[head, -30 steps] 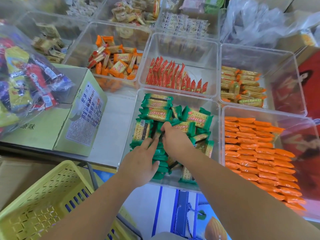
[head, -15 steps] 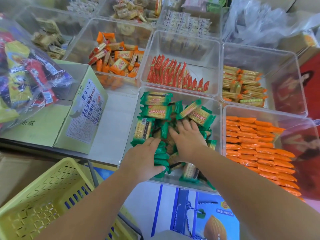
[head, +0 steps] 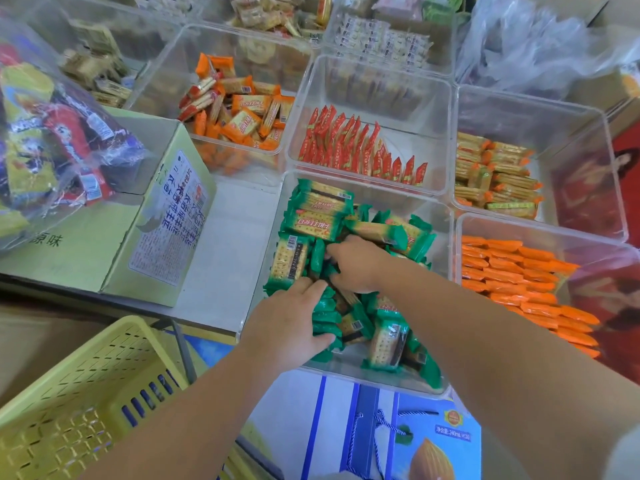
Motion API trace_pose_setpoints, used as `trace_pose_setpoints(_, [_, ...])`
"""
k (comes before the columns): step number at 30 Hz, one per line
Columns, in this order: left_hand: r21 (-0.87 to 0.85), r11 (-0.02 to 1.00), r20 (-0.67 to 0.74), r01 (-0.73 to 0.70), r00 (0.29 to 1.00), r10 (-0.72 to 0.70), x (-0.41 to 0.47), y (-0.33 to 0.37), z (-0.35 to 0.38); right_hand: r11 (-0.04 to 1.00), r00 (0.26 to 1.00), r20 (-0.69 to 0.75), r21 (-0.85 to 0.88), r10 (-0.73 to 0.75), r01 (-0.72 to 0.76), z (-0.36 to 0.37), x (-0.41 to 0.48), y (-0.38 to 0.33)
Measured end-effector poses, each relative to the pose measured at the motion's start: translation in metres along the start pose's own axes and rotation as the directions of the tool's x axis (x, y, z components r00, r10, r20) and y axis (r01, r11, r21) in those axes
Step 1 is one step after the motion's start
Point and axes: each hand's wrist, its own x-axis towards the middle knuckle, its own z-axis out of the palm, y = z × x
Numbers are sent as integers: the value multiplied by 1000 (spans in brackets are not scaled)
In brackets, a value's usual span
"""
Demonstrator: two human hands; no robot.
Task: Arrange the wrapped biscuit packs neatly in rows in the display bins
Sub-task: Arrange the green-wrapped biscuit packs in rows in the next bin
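The step in hand appears to be lining up the green packs [head: 317,226] in the near middle bin [head: 381,384] on the desk [head: 221,258]. Both hands are working inside that bin. The left hand [head: 291,323] is lying over a short row of packs standing on edge along the bin's left side. Its thumb is curling round the row's near end and its fingers [head: 310,285] are reaching over the far end, so it is clasping that bunch together. The right hand [head: 356,265] is reaching in just beyond it. Its fingers are bending down among the packs, and their tips are hidden there, so I cannot tell whether they are gripping one or only pushing.

The job in this bin looks early. Only the bunch under the left hand is standing in order, while the packs toward the far and right sides are lying flat, tilted and overlapping. The orange packs [head: 519,278] in the bin to the right are already lying in tidy rows, and the red packs [head: 360,147] in the bin beyond are standing in a line.

The next move probably calls for the left hand to brace its row while the right lifts a loose pack, turns it on edge and slides it against the far end. Slippery wrappers could let the row topple if the bracing hand is eased.
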Motion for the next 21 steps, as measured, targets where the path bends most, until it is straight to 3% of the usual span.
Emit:
trace_pose_setpoints(5, [-2,1000,1,4,1000,-4,0,-1,2,979,996,86,-201,2,16,6,9,-2])
trace_pose_setpoints(13, [0,1000,-2,5,1000,-5,-2,0,2,939,987,160,-343,35,22,3,9,-10])
trace_pose_setpoints(21, [15,1000,-3,4,1000,-4,-2,1,1,917,998,48,-399,31,-9,17,4,-19])
